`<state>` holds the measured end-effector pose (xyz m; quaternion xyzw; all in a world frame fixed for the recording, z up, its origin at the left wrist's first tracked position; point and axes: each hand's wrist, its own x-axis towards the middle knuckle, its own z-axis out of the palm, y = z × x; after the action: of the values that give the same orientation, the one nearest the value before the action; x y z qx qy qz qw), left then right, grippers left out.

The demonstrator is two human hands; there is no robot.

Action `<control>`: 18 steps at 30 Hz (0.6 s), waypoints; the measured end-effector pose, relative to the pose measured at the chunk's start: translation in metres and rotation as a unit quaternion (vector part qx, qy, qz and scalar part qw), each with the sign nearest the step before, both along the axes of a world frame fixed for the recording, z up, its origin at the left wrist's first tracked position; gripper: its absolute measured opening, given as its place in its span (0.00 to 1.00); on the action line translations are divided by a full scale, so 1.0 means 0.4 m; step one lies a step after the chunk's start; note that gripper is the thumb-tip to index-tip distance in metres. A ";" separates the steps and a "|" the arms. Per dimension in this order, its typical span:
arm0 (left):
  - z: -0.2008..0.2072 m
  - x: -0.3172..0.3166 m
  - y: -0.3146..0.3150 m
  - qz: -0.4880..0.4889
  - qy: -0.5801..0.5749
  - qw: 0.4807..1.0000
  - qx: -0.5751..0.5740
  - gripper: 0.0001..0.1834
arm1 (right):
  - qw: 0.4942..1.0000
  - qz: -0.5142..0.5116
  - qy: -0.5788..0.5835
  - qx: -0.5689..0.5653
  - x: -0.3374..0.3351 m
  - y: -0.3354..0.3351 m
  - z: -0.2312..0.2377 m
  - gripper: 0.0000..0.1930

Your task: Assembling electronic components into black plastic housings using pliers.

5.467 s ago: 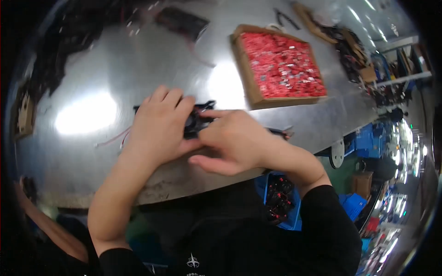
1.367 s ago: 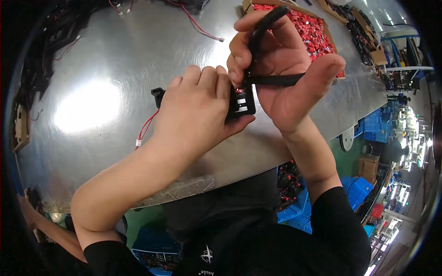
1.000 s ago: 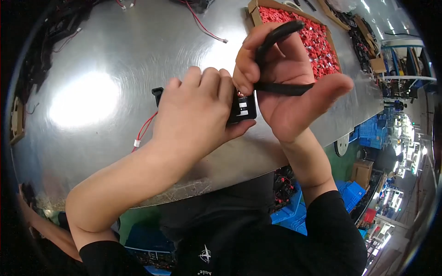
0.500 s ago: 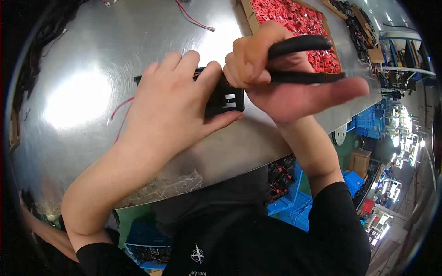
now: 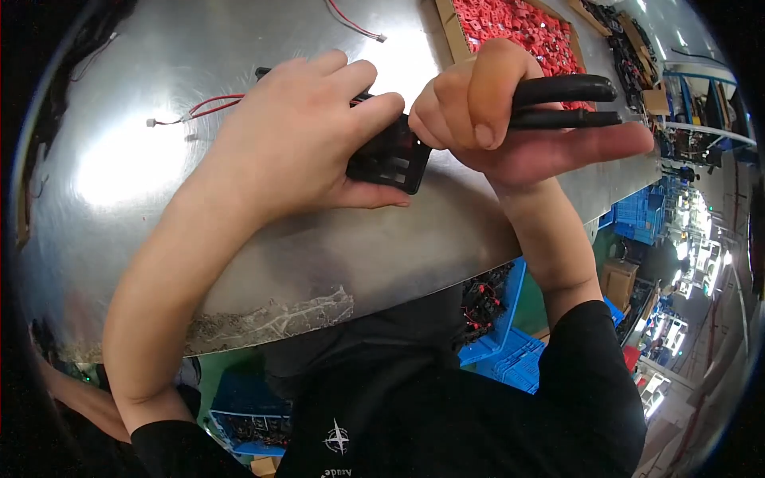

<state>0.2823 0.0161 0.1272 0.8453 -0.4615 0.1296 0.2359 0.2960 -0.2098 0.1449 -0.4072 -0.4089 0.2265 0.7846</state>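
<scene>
The left hand [image 5: 295, 135] holds the black case [image 5: 386, 151] on the table [image 5: 398, 247]. The right hand [image 5: 478, 115] is closed round the pliers [image 5: 566, 89] by the case's right end. The work looks partway done; the hands hide how much is left.

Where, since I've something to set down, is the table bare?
Left of the left forearm, below the plug; and between the black part and the table's near edge. It's crowded around the left hand, right hand and tool, and by the box at upper right.
</scene>
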 end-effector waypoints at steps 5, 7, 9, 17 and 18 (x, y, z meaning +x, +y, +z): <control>-0.007 0.017 0.009 -0.029 -0.008 1.000 -0.001 0.31 | 1.000 0.020 0.000 0.006 0.024 0.009 -0.007 0.52; -0.009 0.024 0.008 -0.051 -0.010 0.999 -0.003 0.31 | 0.999 0.034 -0.014 -0.005 0.030 0.003 -0.005 0.52; -0.010 0.034 0.009 -0.061 -0.011 0.998 -0.007 0.32 | 0.999 0.038 0.016 -0.014 0.032 -0.001 -0.003 0.51; -0.016 0.038 0.019 -0.081 -0.018 0.997 -0.010 0.32 | 0.996 0.073 0.026 -0.042 0.037 0.041 0.009 0.49; -0.015 0.042 0.025 -0.107 -0.009 0.994 -0.001 0.32 | 0.995 0.089 0.022 -0.036 0.038 0.048 0.007 0.48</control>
<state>0.2990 0.0261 0.1213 0.7895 -0.5517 0.1117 0.2447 0.3111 -0.1906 0.1477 -0.3921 -0.4179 0.3187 0.7550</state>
